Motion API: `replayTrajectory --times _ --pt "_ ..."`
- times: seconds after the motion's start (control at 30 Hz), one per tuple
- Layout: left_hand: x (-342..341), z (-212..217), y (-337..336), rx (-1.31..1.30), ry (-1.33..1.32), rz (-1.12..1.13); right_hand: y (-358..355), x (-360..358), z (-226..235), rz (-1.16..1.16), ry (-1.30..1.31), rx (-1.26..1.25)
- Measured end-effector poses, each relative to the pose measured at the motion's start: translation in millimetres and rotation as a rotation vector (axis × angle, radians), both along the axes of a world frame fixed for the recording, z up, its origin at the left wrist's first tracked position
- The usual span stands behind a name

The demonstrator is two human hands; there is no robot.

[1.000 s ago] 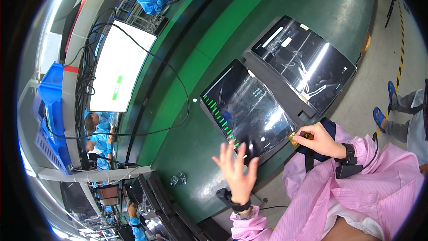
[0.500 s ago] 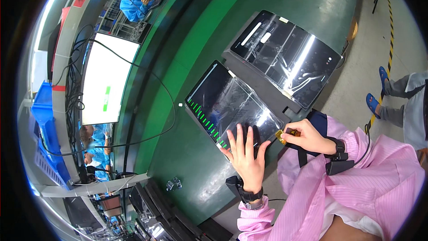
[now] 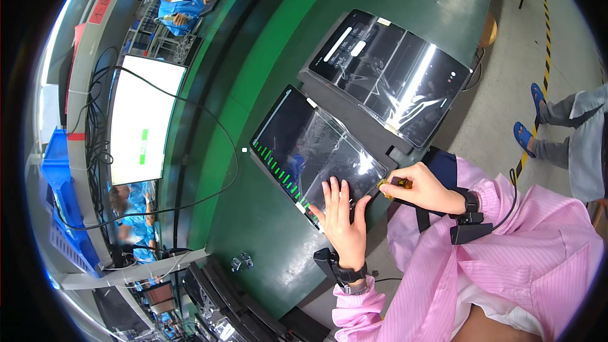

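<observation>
The nearer tablet-like screen [image 3: 316, 145] lies face up on the green bench, showing a row of green bars along one edge. Wrinkled clear film covers much of its glass. My left hand [image 3: 342, 220] rests with spread fingers on the near end of this screen. At its near right corner, my right hand [image 3: 423, 189] pinches a small amber-yellow and black object [image 3: 394, 185], whose exact kind I cannot make out. Beyond lies a second lit screen [image 3: 396, 76], also under clear film, with white shapes on its dark display.
A cable [image 3: 235, 145] loops across the green bench [image 3: 247, 228]. Crumpled clear plastic [image 3: 242, 262] lies at the near left. A bright monitor [image 3: 145, 117] and a blue bin [image 3: 60, 196] stand left. Co-workers in blue [image 3: 183, 3] sit beyond; another person's legs [image 3: 557, 114] show at right.
The view has shifted a little, so the screens sit slightly further left. My right hand has turned the yellow object against the screen's corner; my left hand stays on the glass.
</observation>
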State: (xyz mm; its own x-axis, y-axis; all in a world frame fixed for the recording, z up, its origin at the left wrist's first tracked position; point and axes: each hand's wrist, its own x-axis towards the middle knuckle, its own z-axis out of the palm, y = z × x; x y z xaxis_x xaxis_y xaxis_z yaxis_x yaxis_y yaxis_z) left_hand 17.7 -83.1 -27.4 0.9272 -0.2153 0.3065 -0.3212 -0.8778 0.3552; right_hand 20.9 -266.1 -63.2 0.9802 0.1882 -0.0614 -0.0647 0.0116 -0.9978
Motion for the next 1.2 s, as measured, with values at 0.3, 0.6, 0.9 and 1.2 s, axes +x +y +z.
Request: replayTrajectory --times 0.3,0.6,0.9,1.2 --pt "0.2 -1.3 -0.7 -0.017 -0.028 -0.002 3.0 -3.9 -3.3 -0.048 -0.011 0.039" --pt "0.4 -2.7 -0.3 -0.043 -0.023 -0.029 7.6 -4.4 -10.4 -0.048 -0.04 0.018" --pt "0.3 12.1 -11.4 -0.024 0.005 -0.024 -21.8 2.2 19.4 -0.087 -0.184 -0.374" --pt "10.8 2.7 -30.2 -0.004 -0.054 -0.162 -27.7 12.1 19.5 -0.163 -0.275 -0.271"
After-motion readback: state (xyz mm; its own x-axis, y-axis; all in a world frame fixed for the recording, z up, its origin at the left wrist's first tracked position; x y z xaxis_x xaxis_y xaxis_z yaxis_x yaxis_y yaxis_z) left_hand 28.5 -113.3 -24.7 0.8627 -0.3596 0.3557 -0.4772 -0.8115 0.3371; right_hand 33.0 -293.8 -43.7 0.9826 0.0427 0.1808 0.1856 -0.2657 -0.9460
